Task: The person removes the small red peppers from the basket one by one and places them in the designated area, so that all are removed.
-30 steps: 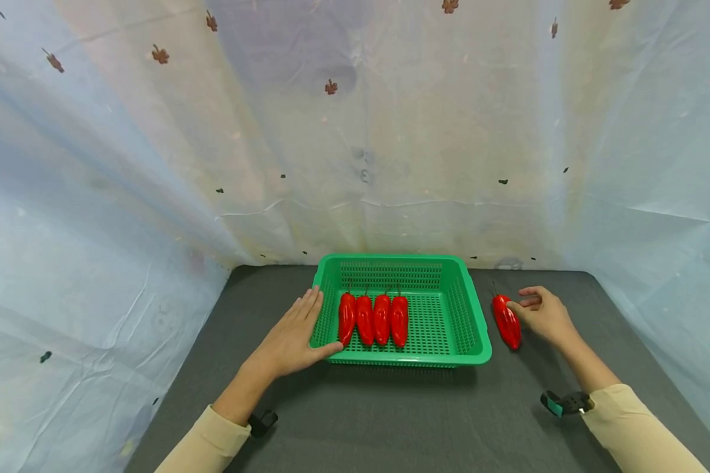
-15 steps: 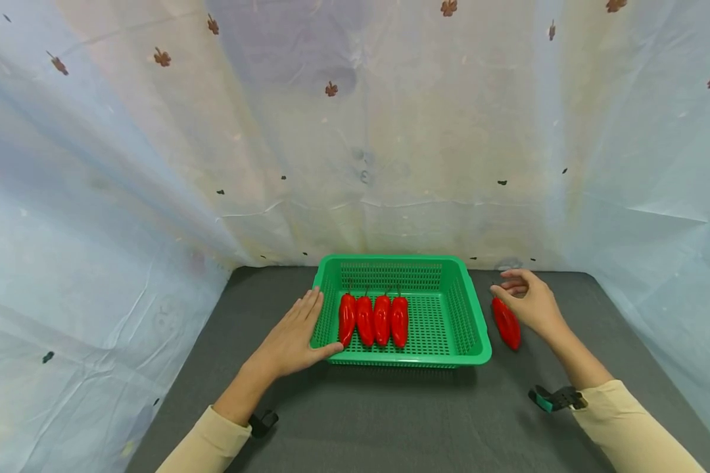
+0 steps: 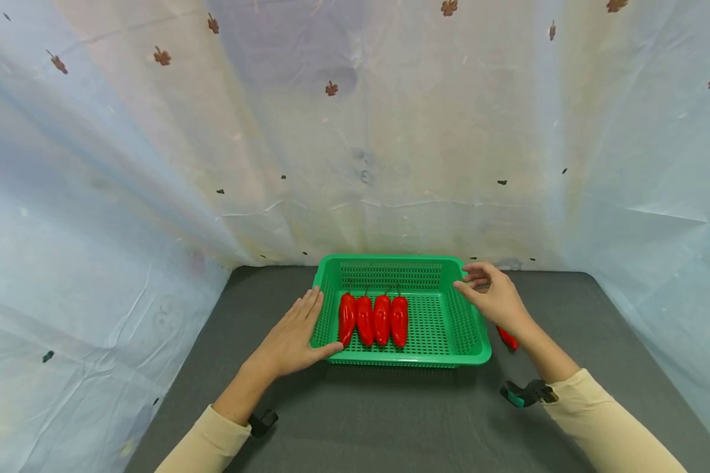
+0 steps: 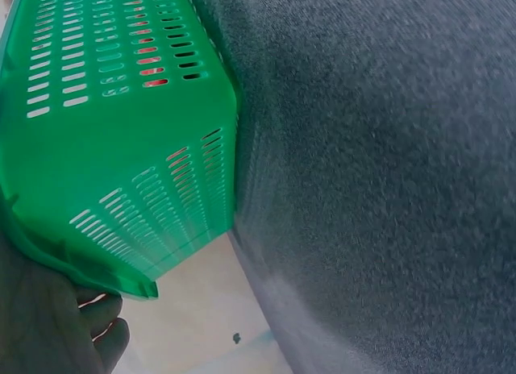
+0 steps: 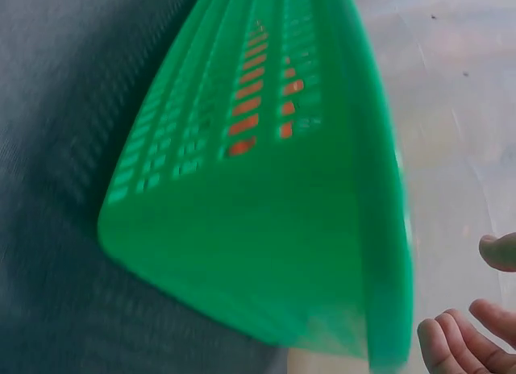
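Observation:
Several red chilli peppers (image 3: pixel 382 320) lie side by side in the left half of a green slotted plastic basket (image 3: pixel 414 359), stems pointing away. My left hand (image 3: pixel 292 336) rests on the basket's left rim with straight fingers, its thumb at the front left corner. My right hand (image 3: pixel 496 299) hovers at the basket's right rim, thumb and fingers apart, holding nothing. In the right wrist view its fingers (image 5: pixel 459 342) show beyond the basket rim. Another red chilli pepper (image 3: pixel 508 339) lies on the table right of the basket, mostly hidden under my right hand.
The basket stands at the back of a dark grey cloth-covered table (image 3: pixel 390 420). A pale plastic sheet (image 3: pixel 402 131) hangs close behind it and at both sides. A black band (image 3: pixel 263 424) is on my left wrist, another (image 3: pixel 529 393) on my right.
My right hand has left the pepper on the table and moved left to the basket's right rim, with no pepper in it. The left hand and basket have not moved.

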